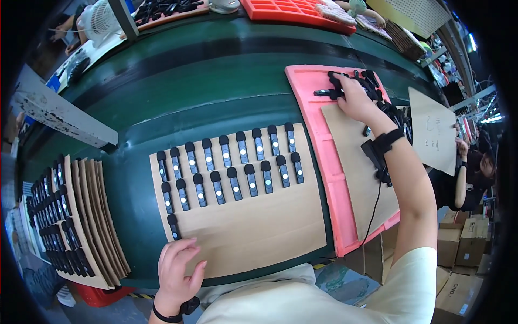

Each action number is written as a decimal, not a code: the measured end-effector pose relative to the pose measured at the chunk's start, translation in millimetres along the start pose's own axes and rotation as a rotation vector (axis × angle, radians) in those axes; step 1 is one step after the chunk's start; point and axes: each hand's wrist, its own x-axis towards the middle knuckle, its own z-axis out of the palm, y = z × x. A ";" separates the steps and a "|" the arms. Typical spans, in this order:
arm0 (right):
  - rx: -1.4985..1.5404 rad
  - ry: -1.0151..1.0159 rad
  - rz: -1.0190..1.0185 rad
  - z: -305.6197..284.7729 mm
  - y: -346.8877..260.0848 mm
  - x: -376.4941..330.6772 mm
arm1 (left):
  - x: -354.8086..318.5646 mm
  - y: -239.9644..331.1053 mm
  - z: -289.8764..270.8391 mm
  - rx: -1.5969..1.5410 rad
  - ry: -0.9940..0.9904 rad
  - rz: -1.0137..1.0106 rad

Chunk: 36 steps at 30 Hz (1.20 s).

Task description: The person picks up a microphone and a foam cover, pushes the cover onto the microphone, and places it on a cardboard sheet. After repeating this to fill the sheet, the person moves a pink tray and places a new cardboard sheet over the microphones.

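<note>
On a brown cardboard sheet (259, 227) stand rows of small black wireless microphones (226, 153) with foam tips and pale round dots. My left hand (178, 267) hovers at the sheet's near left edge, thumb and fingers apart, just below a lone microphone (173, 227) that begins a third row. Far to the right, my right hand (356, 100) reaches into a heap of black microphones (371, 81) in a pink tray (318, 140). Its fingers close about one of them; a microphone body (324, 93) sticks out to the left beside the fingertips.
Several cardboard sheets bearing microphones (70, 237) lean upright at the left, near a white metal post (65, 108). A red compartment tray (280, 9) and a white fan (101, 20) are beyond the green bench (189, 86). At right, another person holds a cardboard piece (431, 132); boxes (458, 243) stand below.
</note>
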 end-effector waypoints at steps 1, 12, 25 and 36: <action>0.001 0.002 -0.003 0.0 -3.4 4.7 | 0.2 -0.2 0.0 0.003 0.003 -0.001; -0.046 -0.195 -0.138 -8.4 -11.4 31.1 | 7.6 -4.2 2.0 0.004 -0.011 -0.013; 0.732 -0.128 0.232 -27.3 -78.8 12.1 | 19.0 2.5 -3.8 -0.009 0.063 0.072; 1.671 -0.621 0.146 -42.8 -254.5 -141.9 | 61.2 36.7 18.4 -0.421 0.087 0.086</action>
